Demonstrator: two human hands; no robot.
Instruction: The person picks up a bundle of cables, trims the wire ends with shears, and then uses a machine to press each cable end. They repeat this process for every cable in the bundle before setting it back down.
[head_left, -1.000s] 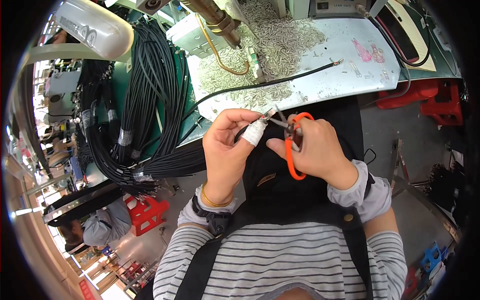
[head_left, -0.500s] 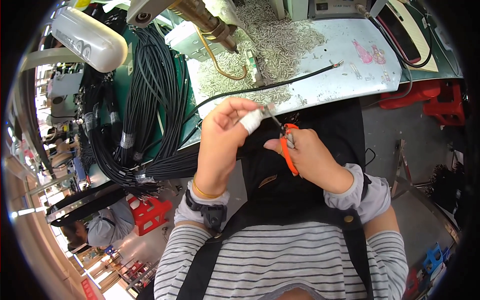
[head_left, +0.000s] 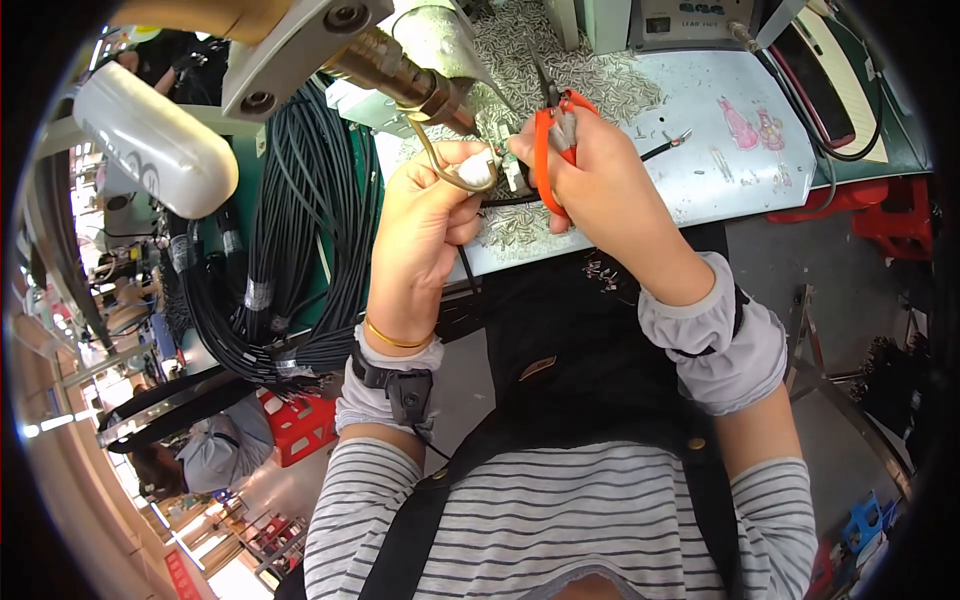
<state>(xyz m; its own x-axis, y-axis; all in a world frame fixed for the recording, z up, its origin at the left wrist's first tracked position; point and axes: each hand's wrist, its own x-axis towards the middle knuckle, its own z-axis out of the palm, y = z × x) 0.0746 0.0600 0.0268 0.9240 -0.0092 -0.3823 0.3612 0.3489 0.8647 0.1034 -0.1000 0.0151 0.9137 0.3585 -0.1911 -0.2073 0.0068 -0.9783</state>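
My left hand is closed in a pinch below the tip of a soldering iron, a curved brass tube crossing in front of it. White wrapping covers one of its fingertips. What the pinch holds is too small to make out. In my right hand are orange-handled pliers, their slim dark jaws pointing away from me; its fingertips come close to the left ones. Behind both hands a black cable lies across the worktop, its stripped end to the right.
Small silvery metal pieces are heaped across the pale worktop. Bundles of black cables lie left on a green surface. A white cylinder hangs upper left, and a metal unit stands behind. Red stools and a seated person appear beyond.
Both hands have moved forward from the worktop's front edge to beneath the soldering iron. The pliers have swung from pointing toward the left hand to pointing away from me.
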